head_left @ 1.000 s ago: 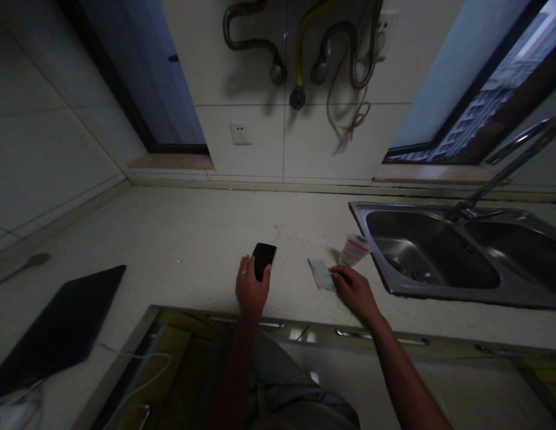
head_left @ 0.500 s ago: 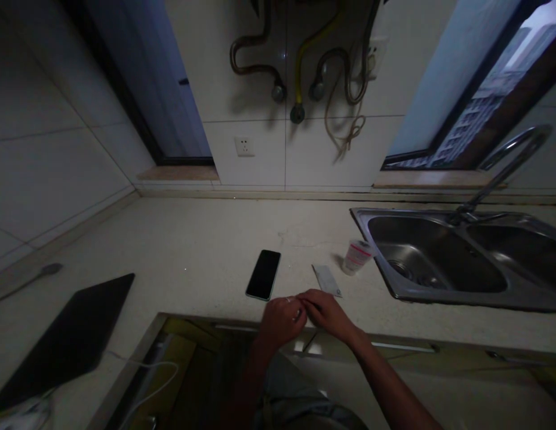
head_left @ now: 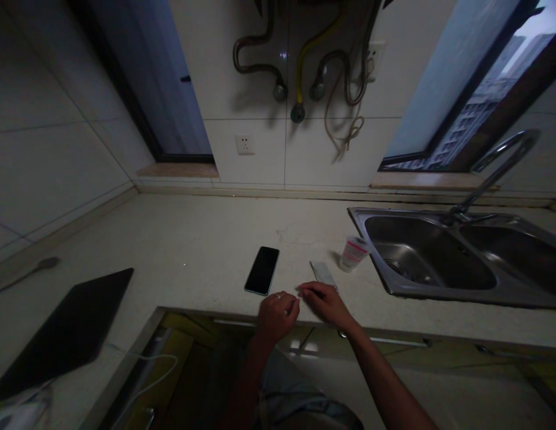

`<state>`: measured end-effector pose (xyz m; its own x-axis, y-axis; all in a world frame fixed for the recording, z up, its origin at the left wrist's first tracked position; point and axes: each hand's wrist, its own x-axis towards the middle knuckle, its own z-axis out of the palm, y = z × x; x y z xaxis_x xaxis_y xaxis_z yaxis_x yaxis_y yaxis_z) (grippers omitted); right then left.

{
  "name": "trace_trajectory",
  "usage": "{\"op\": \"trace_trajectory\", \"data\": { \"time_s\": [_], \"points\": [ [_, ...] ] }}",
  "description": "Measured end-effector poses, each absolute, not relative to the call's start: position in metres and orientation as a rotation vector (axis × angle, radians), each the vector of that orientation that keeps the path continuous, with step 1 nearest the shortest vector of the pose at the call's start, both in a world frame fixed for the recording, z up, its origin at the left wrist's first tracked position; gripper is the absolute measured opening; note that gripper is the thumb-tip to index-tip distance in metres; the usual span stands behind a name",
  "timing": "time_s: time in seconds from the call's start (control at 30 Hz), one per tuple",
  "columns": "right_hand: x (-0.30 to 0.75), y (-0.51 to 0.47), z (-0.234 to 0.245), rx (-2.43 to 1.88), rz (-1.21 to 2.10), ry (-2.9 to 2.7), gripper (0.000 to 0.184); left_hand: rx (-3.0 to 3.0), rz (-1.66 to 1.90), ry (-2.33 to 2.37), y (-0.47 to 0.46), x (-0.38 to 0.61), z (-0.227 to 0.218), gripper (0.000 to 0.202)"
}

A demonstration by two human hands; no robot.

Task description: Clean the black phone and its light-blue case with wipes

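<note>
Head view gives me both hands at the front of the counter (head_left: pixel 206 251), fingertips nearly meeting: the left hand (head_left: pixel 278 315) is curled, the right hand (head_left: pixel 325 301) bunched with thumb near the fingers (too dim to tell whether either pinches anything). The phone (head_left: pixel 262 270) lies flat just beyond the left hand; the packet (head_left: pixel 323 273) lies by the right, partly hidden. I judge a careless sideways sweep could tip the cup (head_left: pixel 353 254) beside the sink (head_left: pixel 389 280), and a snagging finger could drag the phone off the edge.
</note>
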<state>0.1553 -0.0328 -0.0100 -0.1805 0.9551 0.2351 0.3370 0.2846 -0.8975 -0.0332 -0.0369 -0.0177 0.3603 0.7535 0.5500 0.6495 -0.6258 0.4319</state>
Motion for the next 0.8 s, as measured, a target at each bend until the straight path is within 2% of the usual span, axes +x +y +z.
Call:
{"op": "trace_trajectory", "data": {
  "time_s": [0.8],
  "points": [
    [0.1557, -0.0324, -0.0109, -1.148, 0.924, -1.703, 0.030, 2.338, 1.095, 1.341, -0.0357, -0.0345, -0.0187, 0.021]
  ]
}}
